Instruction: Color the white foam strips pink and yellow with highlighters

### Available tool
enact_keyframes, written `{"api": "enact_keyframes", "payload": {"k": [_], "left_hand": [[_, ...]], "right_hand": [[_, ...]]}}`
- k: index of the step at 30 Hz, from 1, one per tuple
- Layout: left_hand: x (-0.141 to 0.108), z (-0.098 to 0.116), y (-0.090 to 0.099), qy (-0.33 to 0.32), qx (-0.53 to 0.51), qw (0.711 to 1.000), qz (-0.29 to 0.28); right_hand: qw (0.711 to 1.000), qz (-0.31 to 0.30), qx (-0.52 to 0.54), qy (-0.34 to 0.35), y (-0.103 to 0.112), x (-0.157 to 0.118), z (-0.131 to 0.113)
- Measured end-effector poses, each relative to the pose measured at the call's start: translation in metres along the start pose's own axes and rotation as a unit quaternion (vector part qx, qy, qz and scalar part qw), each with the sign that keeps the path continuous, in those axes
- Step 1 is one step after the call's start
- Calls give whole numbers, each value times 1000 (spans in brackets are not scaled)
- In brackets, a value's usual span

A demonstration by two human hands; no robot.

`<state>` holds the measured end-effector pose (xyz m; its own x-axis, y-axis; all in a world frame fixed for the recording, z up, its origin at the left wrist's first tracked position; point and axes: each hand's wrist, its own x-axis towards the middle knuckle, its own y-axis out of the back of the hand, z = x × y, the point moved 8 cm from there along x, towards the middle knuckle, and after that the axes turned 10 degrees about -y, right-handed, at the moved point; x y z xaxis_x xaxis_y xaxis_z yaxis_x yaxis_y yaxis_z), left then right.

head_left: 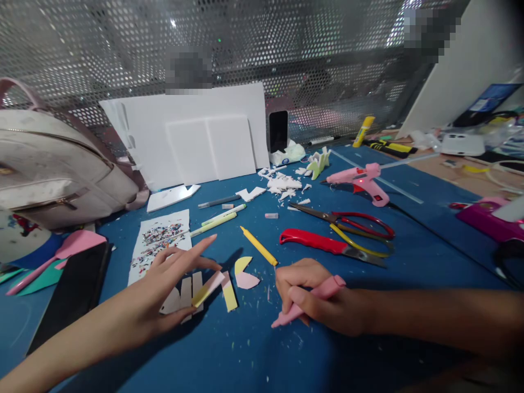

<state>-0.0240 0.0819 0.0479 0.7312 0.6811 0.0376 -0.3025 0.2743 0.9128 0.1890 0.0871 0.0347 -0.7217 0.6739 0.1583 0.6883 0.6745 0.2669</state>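
Note:
My left hand (164, 286) pinches a small pink-and-yellow strip (208, 289) between thumb and fingers, just over the table. Beneath and beside it lie several white strips (186, 292). A second pink-and-yellow strip (230, 295) rests to the right, near a curved yellow piece (242, 264) and a pink piece (248, 280). In my right hand (305, 275) is a pink marker (329, 286), its tip pointing down and left towards the tabletop. A yellow marker (258, 245) lies between and beyond my hands.
Behind my right hand lie a red-handled knife (313, 240), scissors (360, 221) and a pink glue gun (360, 177) with its cord. White scraps (283, 184) form a heap mid-table. White boards (233, 147) stand at the back. On the left are a phone (71, 295) and a backpack (61, 164).

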Motion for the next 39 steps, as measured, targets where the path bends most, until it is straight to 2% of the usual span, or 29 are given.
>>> {"api": "enact_keyframes", "payload": {"k": [7,11,16,20,25,30,39], "left_hand": [[4,0,-5,-26,-37,995,-86],[7,4,-6,-27,-26,994,-100],[14,13,3,-63,9,997,-43],[13,13,7,-41,22,999,-5],[14,19,-8,-25,37,999,-13],[21,28,-17,-54,51,997,3],[20,40,-12,-109,95,989,32]], "right_hand": [[1000,2,-3,-15,0,1,0],[1000,0,-8,-14,0,1,0],[1000,3,-13,-20,0,2,0],[999,1,-11,-31,0,2,0],[999,2,-16,-32,1,1,1],[999,3,-24,-40,0,1,1],[999,1,-28,-36,0,0,4]]}}
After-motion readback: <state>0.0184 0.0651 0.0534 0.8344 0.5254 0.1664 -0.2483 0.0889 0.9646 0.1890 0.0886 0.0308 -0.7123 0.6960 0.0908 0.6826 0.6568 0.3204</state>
